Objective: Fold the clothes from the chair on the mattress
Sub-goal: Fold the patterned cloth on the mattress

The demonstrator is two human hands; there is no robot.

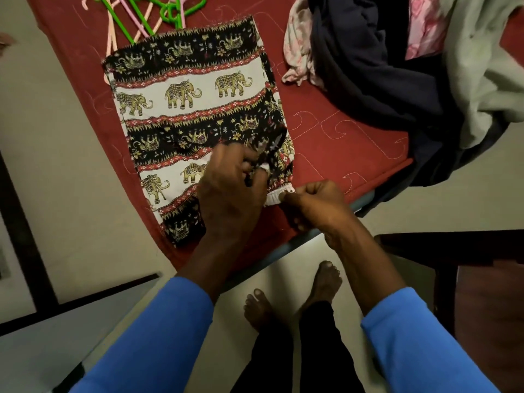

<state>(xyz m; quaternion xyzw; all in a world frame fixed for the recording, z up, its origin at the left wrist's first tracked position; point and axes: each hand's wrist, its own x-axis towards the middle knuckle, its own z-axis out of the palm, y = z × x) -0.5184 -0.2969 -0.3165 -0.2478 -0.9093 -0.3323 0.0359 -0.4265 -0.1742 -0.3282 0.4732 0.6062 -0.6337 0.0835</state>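
- Left hand (231,188): closed. The fingers are curled and pinch a raised fold of the elephant-print garment (187,109) at the fingertips. The back of the hand faces the camera.
- Right hand (314,205): closed. Thumb and fingers pinch the white elastic edge (276,195) at the near corner of the same garment, just beside the left hand.
- Elephant-print garment: lies spread flat on the red quilted mattress (326,137). It extends away from both hands, with most of its area ahead of and to the outer side of the left hand. The near end lies under the left hand. The cloth is bunched and lifted only where the left fingers hold it.
- Mattress: its near edge runs directly beneath the right hand and both wrists.
- Clothes pile: lies on the mattress ahead of the right hand, well apart from it. It contains a dark navy garment (363,66), a pink-and-white garment (297,52) on the side nearer the printed garment, and a pale green garment (476,66) on the far outer side. The navy cloth hangs over the mattress edge.
- Hangers (147,15): green and pink plastic, in a loose heap far ahead of the left hand. They touch or pass under the far edge of the printed garment.
- Blue sleeves (158,336): cover both forearms, leaving the wrists bare.
- Bare feet (326,279): stand on the pale floor, below and between the two forearms.
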